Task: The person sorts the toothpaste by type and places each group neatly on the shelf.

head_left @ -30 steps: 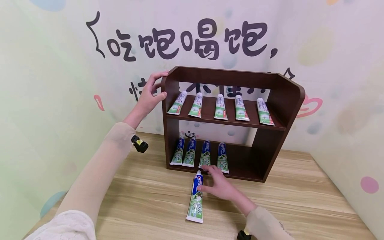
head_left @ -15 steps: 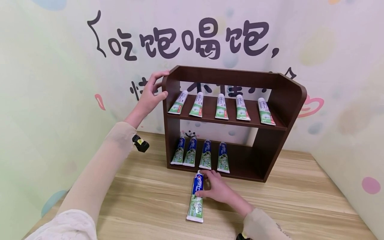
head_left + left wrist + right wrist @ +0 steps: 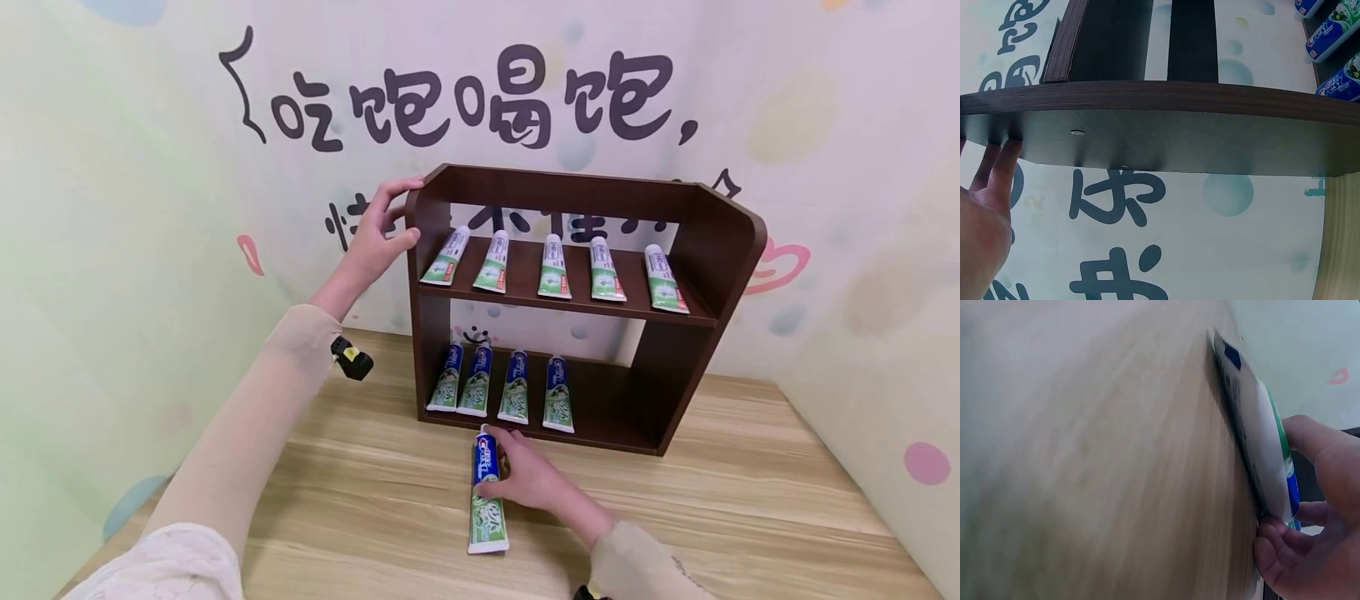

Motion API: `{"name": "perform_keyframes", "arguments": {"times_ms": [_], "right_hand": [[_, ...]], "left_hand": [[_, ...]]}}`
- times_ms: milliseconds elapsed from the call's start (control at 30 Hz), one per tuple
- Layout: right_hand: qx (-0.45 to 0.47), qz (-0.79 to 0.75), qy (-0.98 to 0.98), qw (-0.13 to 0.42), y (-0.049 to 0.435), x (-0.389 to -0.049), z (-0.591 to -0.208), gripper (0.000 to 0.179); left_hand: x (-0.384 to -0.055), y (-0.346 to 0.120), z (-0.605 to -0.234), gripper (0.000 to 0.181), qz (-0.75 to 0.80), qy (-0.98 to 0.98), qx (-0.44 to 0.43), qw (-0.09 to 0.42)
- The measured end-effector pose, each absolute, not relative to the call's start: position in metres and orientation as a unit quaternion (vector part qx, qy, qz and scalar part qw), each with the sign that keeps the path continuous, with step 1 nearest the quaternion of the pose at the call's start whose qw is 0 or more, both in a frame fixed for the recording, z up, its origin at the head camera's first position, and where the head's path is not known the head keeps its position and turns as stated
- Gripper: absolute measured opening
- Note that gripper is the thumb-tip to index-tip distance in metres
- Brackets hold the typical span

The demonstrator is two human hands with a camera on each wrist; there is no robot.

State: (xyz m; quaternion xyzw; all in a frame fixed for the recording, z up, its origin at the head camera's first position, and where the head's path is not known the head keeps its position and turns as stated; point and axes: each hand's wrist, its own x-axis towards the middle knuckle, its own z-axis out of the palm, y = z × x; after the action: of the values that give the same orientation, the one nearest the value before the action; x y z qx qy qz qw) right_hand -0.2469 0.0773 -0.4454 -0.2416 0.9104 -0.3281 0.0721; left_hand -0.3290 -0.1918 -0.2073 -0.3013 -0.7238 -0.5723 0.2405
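Note:
My right hand [image 3: 531, 477] grips a blue and green toothpaste tube [image 3: 487, 525] in front of the shelf, thumb across its side and fingers by the cap end. In the right wrist view, the tube's pale back [image 3: 1259, 434] faces the camera, with curled fingertips at its near end. On the left, my left hand [image 3: 369, 250] touches the side of the dark brown two-tier shelf [image 3: 570, 185]. Extended fingers press the outer face of its side panel [image 3: 1179, 140] in the left wrist view.
Several white and green tubes [image 3: 553, 271] lie on the upper tier. Several blue and green tubes [image 3: 515, 392] line the lower tier from its left end. The shelf stands on a wooden table [image 3: 360, 500], close to a printed wall [image 3: 300, 192].
My right hand has come down onto the loose tube, closed round it and shifted it slightly left, turning it a little. My left hand stays against the shelf.

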Motion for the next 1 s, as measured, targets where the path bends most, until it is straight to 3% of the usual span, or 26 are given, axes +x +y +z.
{"name": "perform_keyframes", "arguments": {"times_ms": [300,600,833,1000], "right_hand": [[-0.268,-0.321,0.904,0.084,0.061,-0.243,-0.442,0.090],[-0.248,-0.333,0.899,0.136,0.064,-0.247,-0.435,0.085],[-0.253,-0.357,0.883,0.169,0.073,-0.256,-0.434,0.069],[-0.248,-0.406,0.859,0.189,0.081,-0.259,-0.437,0.065]], "left_hand": [[-0.328,-0.191,-0.206,0.056,-0.567,-0.728,-0.303,0.240],[-0.355,-0.200,-0.218,0.057,-0.570,-0.723,-0.306,0.241],[-0.329,-0.192,-0.207,0.056,-0.572,-0.726,-0.302,0.235],[-0.338,-0.195,-0.210,0.056,-0.576,-0.720,-0.306,0.237]]}}
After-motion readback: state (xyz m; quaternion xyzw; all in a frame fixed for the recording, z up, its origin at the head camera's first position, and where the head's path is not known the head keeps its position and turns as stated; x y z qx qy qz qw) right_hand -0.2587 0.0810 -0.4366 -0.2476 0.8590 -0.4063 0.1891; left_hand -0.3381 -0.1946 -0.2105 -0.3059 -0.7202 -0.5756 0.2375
